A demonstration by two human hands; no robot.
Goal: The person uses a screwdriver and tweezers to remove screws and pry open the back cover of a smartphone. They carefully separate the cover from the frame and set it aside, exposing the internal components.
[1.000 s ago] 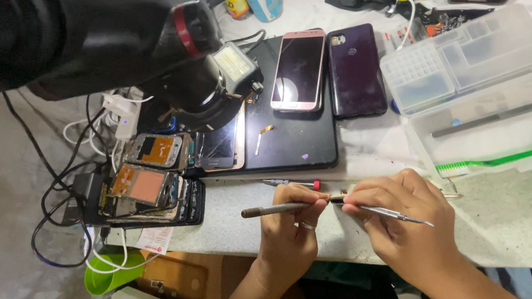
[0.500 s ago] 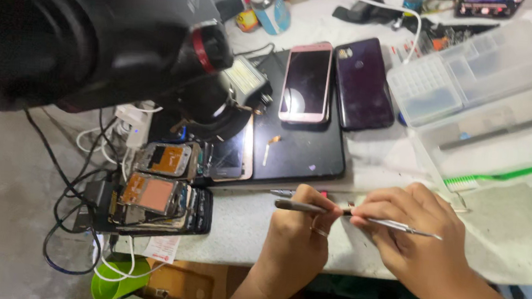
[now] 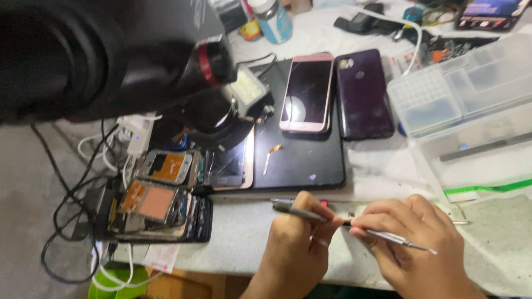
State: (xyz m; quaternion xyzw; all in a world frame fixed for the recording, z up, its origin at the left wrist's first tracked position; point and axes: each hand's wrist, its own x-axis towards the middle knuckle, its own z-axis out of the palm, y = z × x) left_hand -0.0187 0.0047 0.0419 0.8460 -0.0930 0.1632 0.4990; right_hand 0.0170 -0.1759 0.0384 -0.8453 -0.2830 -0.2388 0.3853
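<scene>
Left hand [image 3: 300, 241] grips grey tool [image 3: 302, 212] as before; right hand [image 3: 416, 250] unmoved.

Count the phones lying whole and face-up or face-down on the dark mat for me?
2: a pink phone lying screen-up and a dark purple phone lying back-up beside it. Opened phone parts sit stacked at the left, and the black microscope may hide more.

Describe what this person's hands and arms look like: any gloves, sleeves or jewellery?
Both hands are bare, with no gloves. The left hand has what looks like a thin ring on one finger, though it is too small to tell for sure. The right hand shows no ring or watch. Both forearms are uncovered as far as the picture's edge; no sleeves show.
</scene>
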